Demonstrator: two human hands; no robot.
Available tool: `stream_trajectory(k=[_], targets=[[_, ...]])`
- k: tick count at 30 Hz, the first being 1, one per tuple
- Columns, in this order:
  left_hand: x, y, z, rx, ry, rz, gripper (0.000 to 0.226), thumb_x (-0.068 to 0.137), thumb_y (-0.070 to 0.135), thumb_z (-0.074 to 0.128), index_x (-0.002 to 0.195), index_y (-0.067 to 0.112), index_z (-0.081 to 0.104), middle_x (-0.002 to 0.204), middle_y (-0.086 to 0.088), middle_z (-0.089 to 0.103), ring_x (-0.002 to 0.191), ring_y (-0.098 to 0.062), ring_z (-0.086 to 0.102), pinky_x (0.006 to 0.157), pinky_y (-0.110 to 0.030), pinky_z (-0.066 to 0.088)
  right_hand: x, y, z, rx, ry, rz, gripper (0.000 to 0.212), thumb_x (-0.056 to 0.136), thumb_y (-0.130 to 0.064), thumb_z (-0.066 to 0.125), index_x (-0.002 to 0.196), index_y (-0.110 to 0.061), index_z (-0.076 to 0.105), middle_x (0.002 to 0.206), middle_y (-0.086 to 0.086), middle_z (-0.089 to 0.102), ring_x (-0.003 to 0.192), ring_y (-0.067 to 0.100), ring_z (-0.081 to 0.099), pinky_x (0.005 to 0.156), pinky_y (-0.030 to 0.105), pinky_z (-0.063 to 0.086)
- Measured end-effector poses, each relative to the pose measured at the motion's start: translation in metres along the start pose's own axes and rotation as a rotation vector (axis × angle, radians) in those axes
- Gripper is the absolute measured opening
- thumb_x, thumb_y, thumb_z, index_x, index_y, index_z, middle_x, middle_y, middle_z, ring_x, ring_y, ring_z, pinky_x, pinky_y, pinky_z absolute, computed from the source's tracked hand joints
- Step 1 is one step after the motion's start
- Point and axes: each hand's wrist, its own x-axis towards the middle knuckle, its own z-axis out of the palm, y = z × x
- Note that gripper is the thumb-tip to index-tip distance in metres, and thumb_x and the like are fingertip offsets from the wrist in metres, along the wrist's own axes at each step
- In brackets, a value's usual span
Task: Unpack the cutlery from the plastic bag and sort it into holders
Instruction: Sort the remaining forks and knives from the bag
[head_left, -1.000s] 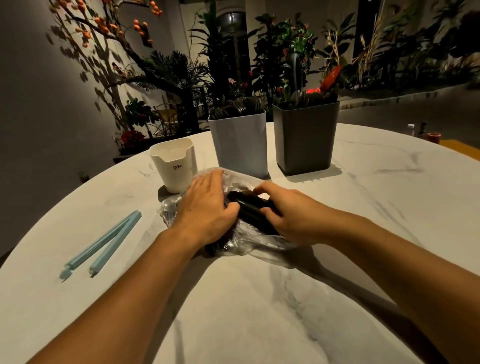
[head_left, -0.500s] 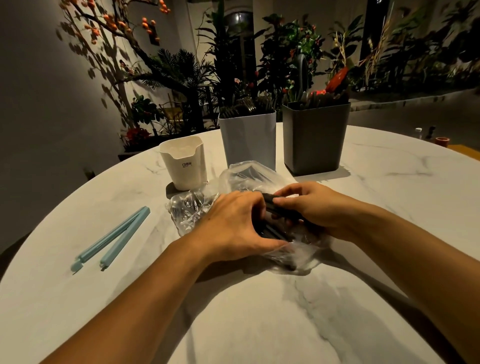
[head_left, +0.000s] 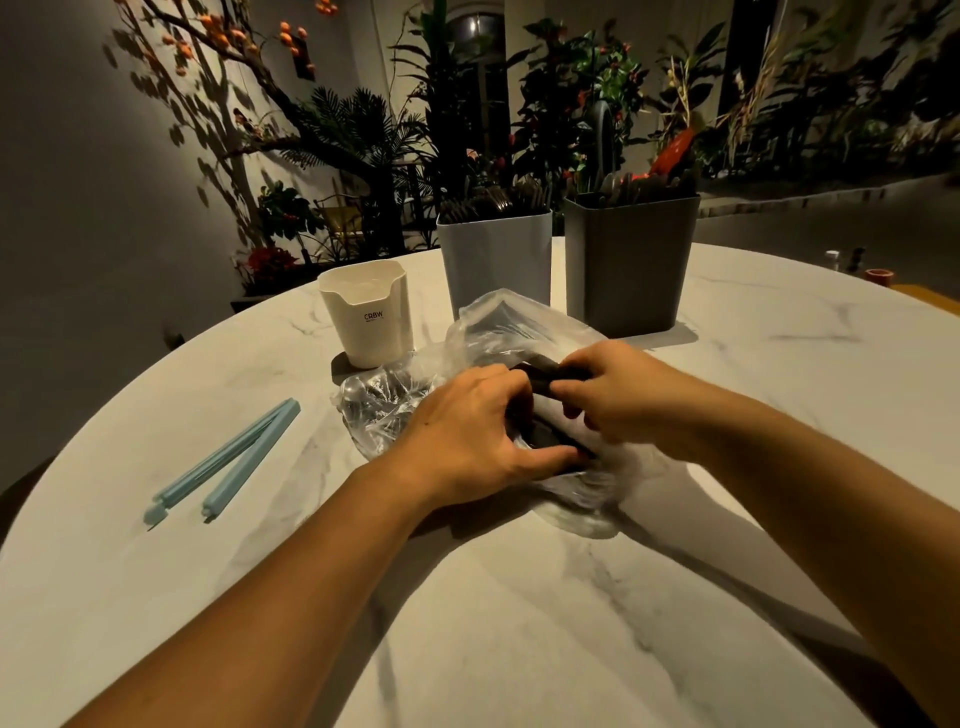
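Observation:
A clear plastic bag (head_left: 498, 332) lies on the marble table (head_left: 467, 623), with shiny cutlery (head_left: 384, 400) showing through its left part. My left hand (head_left: 467, 441) grips the bag's near side, fingers curled over it. My right hand (head_left: 618, 395) pinches a bundle of black cutlery handles (head_left: 545, 376) at the bag's mouth. Behind stand three holders: a cream cup (head_left: 366, 312), a light grey bin (head_left: 496, 260) with forks, and a dark grey bin (head_left: 628, 260) with spoons.
A light blue bag clip (head_left: 228, 460) lies open on the table to the left. Small bottles (head_left: 852, 260) sit at the far right edge. Plants crowd the background behind the table.
My left hand slid right across the bag toward my right hand. The bag's mouth puffed upward. My right hand shifted its hold on the black handles.

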Motion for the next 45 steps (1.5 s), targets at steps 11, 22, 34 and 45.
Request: stream_trajectory(k=[11,22,34,45], targets=[[-0.003,0.011,0.0,-0.078,0.129,0.066,0.055,0.077,0.078,0.051,0.075,0.026,0.069,0.069,0.014,0.061,0.066,-0.007,0.056,0.055,-0.018,0.043,-0.01,0.008,-0.023,0.684,-0.336,0.409,0.046,0.105,-0.038,0.038,0.106,-0.004,0.07,0.085,0.006,0.073,0.062,0.012,0.063,0.055,0.022,0.052],[-0.005,0.006,-0.008,-0.327,0.149,-0.176,0.064,0.092,0.065,0.031,0.073,0.016,0.068,0.066,0.005,0.062,0.066,-0.014,0.059,0.068,-0.042,0.053,-0.012,0.003,-0.02,0.404,-0.205,0.282,0.021,0.104,-0.022,0.048,0.11,-0.008,0.062,0.075,0.008,0.056,0.052,0.01,0.041,0.043,0.018,0.033],[0.002,-0.008,-0.004,-0.254,0.447,-0.297,0.012,0.103,0.023,0.05,0.104,0.019,0.061,0.102,0.004,0.064,0.092,-0.009,0.06,0.081,-0.029,0.058,-0.026,0.006,-0.052,0.334,-0.065,0.193,0.022,0.103,-0.018,0.047,0.098,-0.002,0.062,0.066,0.011,0.052,0.042,0.009,0.033,0.036,0.015,0.027],[0.005,-0.008,-0.007,-0.58,0.472,-0.471,0.04,0.095,-0.008,0.051,0.122,0.023,0.05,0.116,0.005,0.061,0.112,-0.015,0.062,0.092,-0.024,0.053,-0.03,0.029,-0.08,0.609,-0.227,0.133,0.03,0.099,-0.025,0.046,0.109,-0.001,0.063,0.06,0.008,0.046,0.045,0.011,0.033,0.038,0.016,0.027]])
